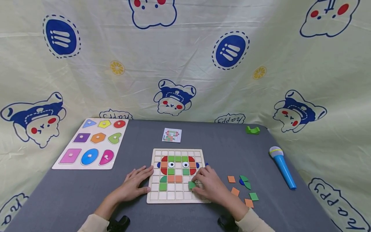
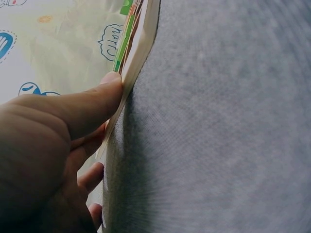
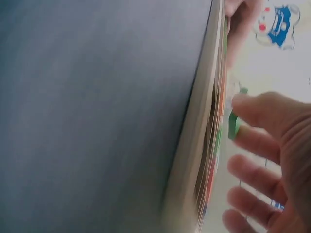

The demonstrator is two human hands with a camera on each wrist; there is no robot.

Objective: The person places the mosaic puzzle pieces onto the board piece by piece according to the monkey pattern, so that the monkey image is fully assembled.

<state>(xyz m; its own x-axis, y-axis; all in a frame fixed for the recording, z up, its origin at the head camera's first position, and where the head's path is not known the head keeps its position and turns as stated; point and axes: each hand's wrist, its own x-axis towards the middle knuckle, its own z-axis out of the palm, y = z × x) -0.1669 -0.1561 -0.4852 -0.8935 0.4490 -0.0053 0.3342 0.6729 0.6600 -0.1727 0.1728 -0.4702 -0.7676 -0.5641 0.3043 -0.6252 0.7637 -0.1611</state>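
A wooden grid board (image 1: 174, 201) lies on the table, with coloured tiles set as a figure with two eye tiles (image 1: 185, 165). My left hand (image 1: 131, 186) rests at the board's left edge, fingers extended. In the left wrist view its thumb (image 2: 99, 99) touches the board's rim. My right hand (image 1: 214, 188) pinches a green square tile (image 1: 191, 185) between thumb and index finger over the lower right of the grid. The right wrist view shows this tile (image 3: 233, 125) edge-on above the board, the other fingers spread.
Loose orange tiles (image 1: 231, 179) and green tiles (image 1: 253, 196) lie right of the board. A picture card (image 1: 172, 135) lies behind it. A shape puzzle (image 1: 84, 167) is at the left; a blue toy microphone (image 1: 284, 167) and green curved piece (image 1: 252, 130) are at the right.
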